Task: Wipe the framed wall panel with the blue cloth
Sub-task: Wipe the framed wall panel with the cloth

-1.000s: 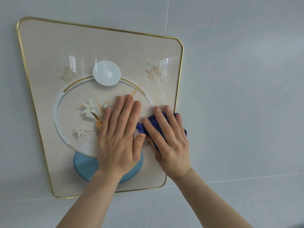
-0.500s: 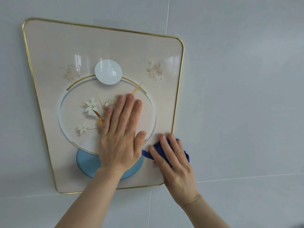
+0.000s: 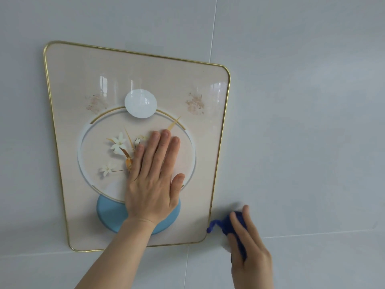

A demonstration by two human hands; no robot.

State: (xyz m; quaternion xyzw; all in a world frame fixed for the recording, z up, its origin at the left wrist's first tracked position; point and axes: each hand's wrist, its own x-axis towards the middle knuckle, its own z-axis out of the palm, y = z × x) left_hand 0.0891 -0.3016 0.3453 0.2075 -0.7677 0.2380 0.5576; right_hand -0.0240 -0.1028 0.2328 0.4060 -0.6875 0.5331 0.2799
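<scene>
The framed wall panel point(image 3: 87, 65) hangs on the tiled wall, beige with a thin gold rim, a printed ring, white flowers and a blue disc. Brownish smudges point(image 3: 195, 103) mark its upper right, and fainter smudges point(image 3: 95, 103) its upper left. My left hand point(image 3: 153, 178) lies flat on the panel's middle, fingers together and pointing up. My right hand point(image 3: 249, 245) holds the bunched blue cloth point(image 3: 226, 224) just off the panel's lower right corner, over the wall tile. Part of the cloth is hidden under my fingers.
Pale grey wall tiles point(image 3: 302, 122) surround the panel. A vertical grout line point(image 3: 213, 28) runs above the panel and a horizontal grout line point(image 3: 323, 233) passes at the level of its bottom edge.
My right hand has slid the cloth down the panel's right side and off its lower right corner onto the wall. My left hand stays pressed on the panel; the view has shifted.
</scene>
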